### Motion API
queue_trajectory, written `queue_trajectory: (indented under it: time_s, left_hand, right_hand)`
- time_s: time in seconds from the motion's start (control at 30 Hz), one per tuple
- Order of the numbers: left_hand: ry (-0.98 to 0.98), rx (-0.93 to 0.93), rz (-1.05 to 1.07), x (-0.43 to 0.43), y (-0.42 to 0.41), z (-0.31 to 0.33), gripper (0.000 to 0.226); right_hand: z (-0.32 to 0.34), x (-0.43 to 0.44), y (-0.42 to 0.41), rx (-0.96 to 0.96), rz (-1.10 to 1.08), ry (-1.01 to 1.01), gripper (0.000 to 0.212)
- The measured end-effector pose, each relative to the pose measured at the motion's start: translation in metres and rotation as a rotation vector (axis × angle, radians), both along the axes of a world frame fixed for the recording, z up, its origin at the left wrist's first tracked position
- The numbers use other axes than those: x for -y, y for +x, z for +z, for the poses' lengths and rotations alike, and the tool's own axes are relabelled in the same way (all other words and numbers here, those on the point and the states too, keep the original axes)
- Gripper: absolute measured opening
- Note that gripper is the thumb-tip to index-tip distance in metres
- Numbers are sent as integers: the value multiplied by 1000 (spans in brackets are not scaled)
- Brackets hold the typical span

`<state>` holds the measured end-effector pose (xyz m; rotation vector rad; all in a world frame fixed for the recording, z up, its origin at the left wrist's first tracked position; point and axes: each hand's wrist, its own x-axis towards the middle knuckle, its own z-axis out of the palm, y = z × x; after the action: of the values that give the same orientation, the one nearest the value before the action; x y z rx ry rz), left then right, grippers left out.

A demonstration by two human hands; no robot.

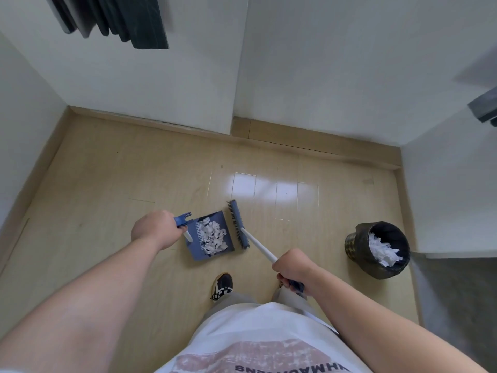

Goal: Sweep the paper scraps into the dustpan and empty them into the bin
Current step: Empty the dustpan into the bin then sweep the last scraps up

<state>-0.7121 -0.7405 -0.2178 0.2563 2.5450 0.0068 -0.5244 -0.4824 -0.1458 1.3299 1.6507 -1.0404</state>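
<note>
A blue dustpan (197,251) sits on the wooden floor in front of me, with a pile of white paper scraps (213,236) lying inside it. My left hand (154,228) is closed around the dustpan's upright handle at its left side. My right hand (291,269) grips the white stick of a broom, and the blue broom head (238,224) stands at the pan's right edge. A dark round bin (376,250) stands on the floor to the right, lined in black and holding white paper.
White walls and a wooden skirting close off the floor at the back and on both sides. A grey surface (457,292) lies behind the bin at the right. My shoe (222,285) is on the floor just below the dustpan.
</note>
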Motion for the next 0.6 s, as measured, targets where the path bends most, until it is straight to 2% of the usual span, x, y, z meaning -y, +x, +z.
queue_trajectory:
  time_s: [0.23, 0.6]
  left_hand:
    - [42, 0, 50, 5, 7, 2, 45]
    - [99, -69, 114, -48, 18, 40, 39]
  right_hand:
    - [-6, -9, 10, -28, -92, 9, 25]
    - [16, -33, 4, -234, -454, -125, 11]
